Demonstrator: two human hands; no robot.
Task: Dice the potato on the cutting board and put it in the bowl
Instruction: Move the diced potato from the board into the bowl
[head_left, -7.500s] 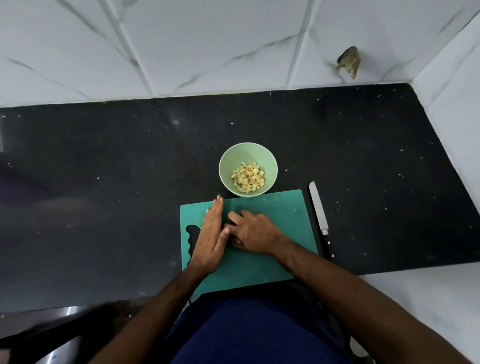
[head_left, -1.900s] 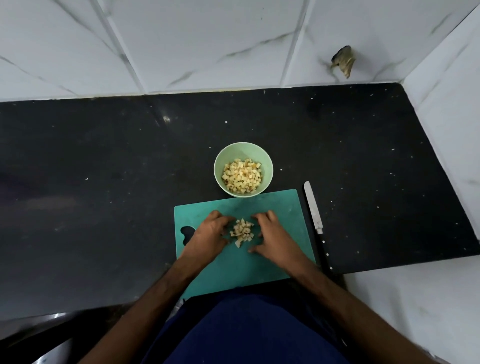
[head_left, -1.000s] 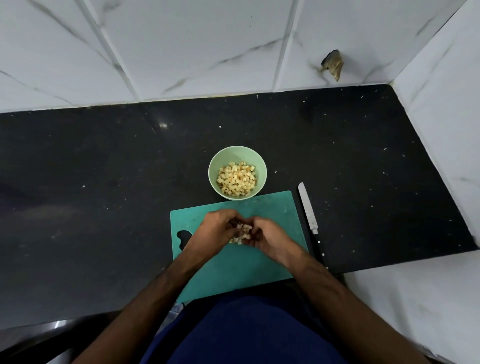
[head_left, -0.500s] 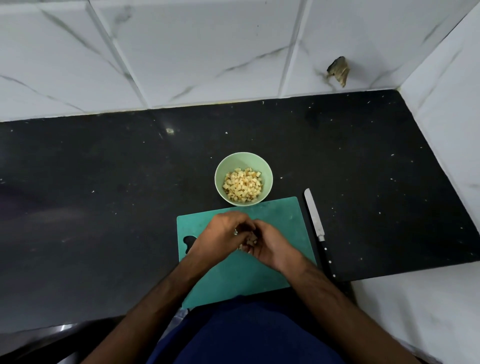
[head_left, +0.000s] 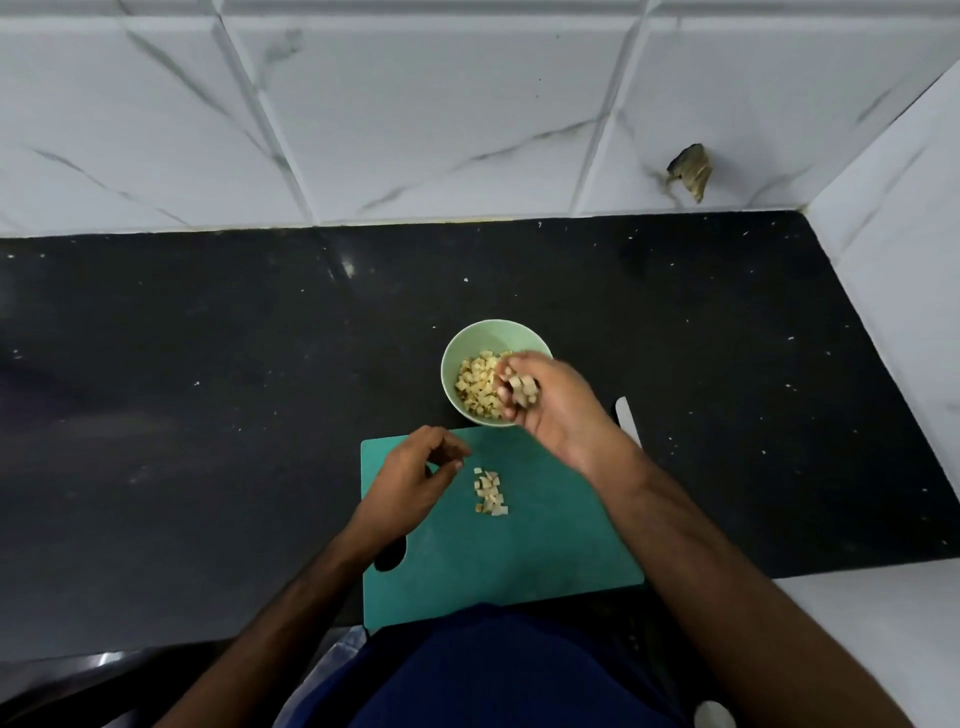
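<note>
Head view — right hand (head_left: 550, 400) lifted, dice (head_left: 522, 388) over bowl (head_left: 457, 353)

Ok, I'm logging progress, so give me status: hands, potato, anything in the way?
Right hand cups potato dice over bowl. Left hand empty, over cutting board. Small pile of dice left on board. Nothing blocking.

Legible text, labels, brands, numbers, signs: none. No printing or marking can be read on any surface in the head view.
</note>
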